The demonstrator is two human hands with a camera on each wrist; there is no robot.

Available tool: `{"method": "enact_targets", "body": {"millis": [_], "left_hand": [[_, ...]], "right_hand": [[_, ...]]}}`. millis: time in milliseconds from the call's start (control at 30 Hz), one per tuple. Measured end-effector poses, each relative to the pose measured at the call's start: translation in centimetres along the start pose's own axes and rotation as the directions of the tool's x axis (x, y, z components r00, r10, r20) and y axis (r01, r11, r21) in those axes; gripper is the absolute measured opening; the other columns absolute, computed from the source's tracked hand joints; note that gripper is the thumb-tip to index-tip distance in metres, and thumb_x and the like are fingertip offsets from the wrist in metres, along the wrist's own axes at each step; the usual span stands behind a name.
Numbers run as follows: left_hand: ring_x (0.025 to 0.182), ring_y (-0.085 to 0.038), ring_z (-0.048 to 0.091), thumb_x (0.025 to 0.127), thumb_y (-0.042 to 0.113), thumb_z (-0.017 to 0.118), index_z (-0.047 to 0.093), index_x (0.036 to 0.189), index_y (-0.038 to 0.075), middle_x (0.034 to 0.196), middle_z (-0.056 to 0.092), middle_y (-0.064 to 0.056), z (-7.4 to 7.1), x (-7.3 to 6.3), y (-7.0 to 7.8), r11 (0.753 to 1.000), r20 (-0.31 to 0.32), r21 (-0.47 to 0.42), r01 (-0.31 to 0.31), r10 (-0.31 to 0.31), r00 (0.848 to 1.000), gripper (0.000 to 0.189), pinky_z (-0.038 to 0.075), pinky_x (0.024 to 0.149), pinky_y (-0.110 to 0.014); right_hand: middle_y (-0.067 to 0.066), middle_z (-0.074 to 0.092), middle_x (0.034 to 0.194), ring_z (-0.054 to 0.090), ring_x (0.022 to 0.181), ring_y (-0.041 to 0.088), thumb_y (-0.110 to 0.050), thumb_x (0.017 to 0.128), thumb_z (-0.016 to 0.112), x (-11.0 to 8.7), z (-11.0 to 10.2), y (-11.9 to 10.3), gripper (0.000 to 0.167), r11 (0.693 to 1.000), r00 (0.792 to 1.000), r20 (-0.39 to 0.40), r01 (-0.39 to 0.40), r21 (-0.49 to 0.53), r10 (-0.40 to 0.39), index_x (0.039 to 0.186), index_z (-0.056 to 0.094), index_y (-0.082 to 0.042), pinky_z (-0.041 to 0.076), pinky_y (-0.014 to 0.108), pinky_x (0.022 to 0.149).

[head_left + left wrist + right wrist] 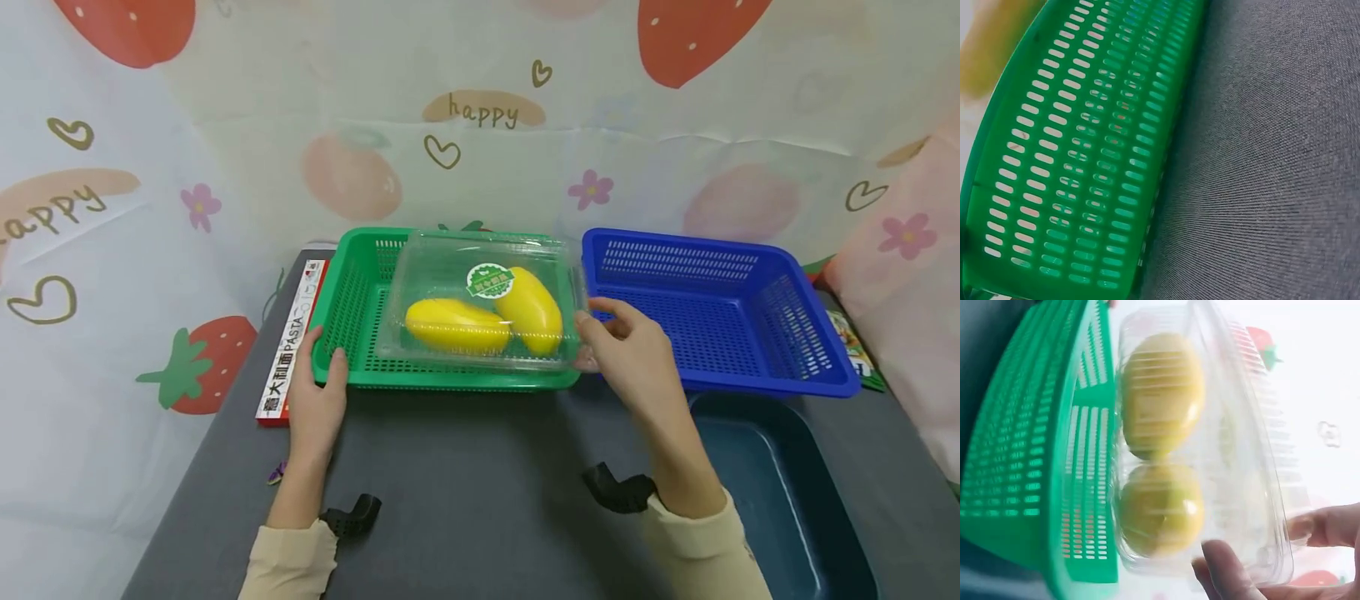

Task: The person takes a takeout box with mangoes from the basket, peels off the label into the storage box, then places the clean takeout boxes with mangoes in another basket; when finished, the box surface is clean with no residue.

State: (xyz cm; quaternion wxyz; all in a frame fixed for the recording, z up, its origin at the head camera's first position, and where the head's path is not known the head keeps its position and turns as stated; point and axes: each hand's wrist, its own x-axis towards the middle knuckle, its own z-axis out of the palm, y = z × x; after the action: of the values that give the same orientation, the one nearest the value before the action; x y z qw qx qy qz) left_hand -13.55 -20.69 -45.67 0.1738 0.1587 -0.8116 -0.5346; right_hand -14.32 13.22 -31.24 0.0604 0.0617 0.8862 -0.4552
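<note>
My right hand (633,346) pinches the right edge of a clear plastic clamshell box (438,267), thumb and fingers at its corner. Inside the box lie two yellow mangoes (457,325), and a round green-and-white label (490,282) is stuck on the lid. In the right wrist view the box (1241,462) is raised above the rim of the green basket (1060,487). At the basket's front left corner my left hand (318,412) holds the rim, thumb at the front and fingers along the left side. The left wrist view shows only the basket's slotted wall (1079,156) and tablecloth.
A blue basket (720,387) stands right of the green one. In front of it is a dark teal tub (772,492). A red-and-white pasta box (296,342) lies at the left, near a small purple item (277,473). A colourful packet (855,350) lies at far right.
</note>
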Motion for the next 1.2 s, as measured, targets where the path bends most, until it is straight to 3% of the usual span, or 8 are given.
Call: {"method": "enact_targets", "body": {"millis": [100,233,367,500,633,867,1033,1200], "left_hand": [[0.138,-0.019,0.031,0.097,0.041,0.049,0.037,0.147,0.026,0.151,0.035,-0.001,-0.1,-0.2,0.0,1.000,0.001,-0.005,0.001,-0.001,1.000,0.053,0.027,0.111,-0.050],[0.140,-0.016,0.028,0.097,0.042,0.049,0.037,0.147,0.029,0.153,0.033,0.002,-0.2,-0.4,-0.2,1.000,0.000,-0.017,0.007,-0.007,1.000,0.053,0.026,0.111,-0.050],[0.142,-0.013,0.024,0.097,0.044,0.048,0.036,0.146,0.033,0.154,0.031,0.007,-0.3,-0.2,-0.4,1.000,-0.008,-0.028,0.008,-0.009,1.000,0.052,0.025,0.112,-0.050],[0.143,-0.014,0.023,0.097,0.045,0.047,0.033,0.147,0.035,0.155,0.028,0.007,-0.4,0.1,-0.4,0.999,0.016,-0.041,0.005,-0.004,1.000,0.053,0.025,0.111,-0.053],[0.143,-0.013,0.022,0.097,0.047,0.046,0.031,0.148,0.037,0.155,0.026,0.009,-0.6,0.4,-0.1,0.999,0.040,-0.042,0.013,-0.012,0.999,0.053,0.025,0.111,-0.053],[0.142,-0.014,0.022,0.096,0.050,0.045,0.028,0.147,0.042,0.155,0.023,0.011,-0.8,0.2,0.1,0.998,0.074,-0.034,0.054,-0.051,0.996,0.054,0.026,0.109,-0.054],[0.142,-0.015,0.022,0.096,0.051,0.046,0.029,0.147,0.041,0.156,0.023,0.010,-0.6,-0.1,0.0,0.998,0.082,-0.019,0.056,-0.054,0.995,0.055,0.026,0.109,-0.055],[0.140,-0.017,0.025,0.096,0.051,0.046,0.030,0.148,0.039,0.155,0.026,0.008,-0.5,0.1,0.1,0.999,0.076,-0.001,0.046,-0.046,0.996,0.056,0.028,0.108,-0.054]], "right_hand": [[0.007,0.064,0.115,0.056,0.111,0.025,-0.060,0.090,0.052,-2.9,-1.4,1.5,0.064,1.000,1.000,0.026,-0.001,0.022,0.001,0.141,0.048,-0.022,0.046,0.050,0.092],[0.010,0.066,0.109,0.064,0.095,0.021,-0.055,0.091,0.055,-6.8,-2.2,3.5,0.057,0.998,1.000,0.009,0.000,0.055,0.000,0.136,0.052,-0.021,0.053,0.042,0.083],[0.007,0.066,0.103,0.065,0.081,0.015,-0.054,0.091,0.056,-10.2,-2.0,5.4,0.051,0.996,0.996,0.008,-0.086,0.034,0.086,0.132,0.054,-0.025,0.053,0.030,0.068],[0.004,0.065,0.099,0.064,0.078,0.011,-0.053,0.091,0.057,-12.4,-0.9,7.8,0.049,0.980,0.979,0.032,-0.200,0.016,0.200,0.130,0.056,-0.024,0.051,0.028,0.066],[0.005,0.063,0.095,0.063,0.078,0.012,-0.049,0.089,0.062,-13.1,0.4,9.8,0.045,0.966,0.966,0.049,-0.257,0.039,0.255,0.125,0.060,-0.021,0.051,0.027,0.068],[0.005,0.063,0.093,0.064,0.079,0.013,-0.042,0.089,0.065,-13.3,2.6,12.3,0.045,0.956,0.957,0.036,-0.290,0.051,0.289,0.124,0.061,-0.013,0.051,0.029,0.065],[0.002,0.066,0.090,0.064,0.075,0.011,-0.045,0.088,0.066,-13.6,3.9,13.1,0.047,0.948,0.949,0.011,-0.316,0.048,0.315,0.122,0.062,-0.014,0.048,0.029,0.063],[0.006,0.066,0.091,0.066,0.070,0.012,-0.040,0.087,0.069,-13.6,5.3,13.2,0.044,0.935,0.941,-0.036,-0.331,0.128,0.338,0.119,0.062,-0.013,0.050,0.026,0.058]]}}
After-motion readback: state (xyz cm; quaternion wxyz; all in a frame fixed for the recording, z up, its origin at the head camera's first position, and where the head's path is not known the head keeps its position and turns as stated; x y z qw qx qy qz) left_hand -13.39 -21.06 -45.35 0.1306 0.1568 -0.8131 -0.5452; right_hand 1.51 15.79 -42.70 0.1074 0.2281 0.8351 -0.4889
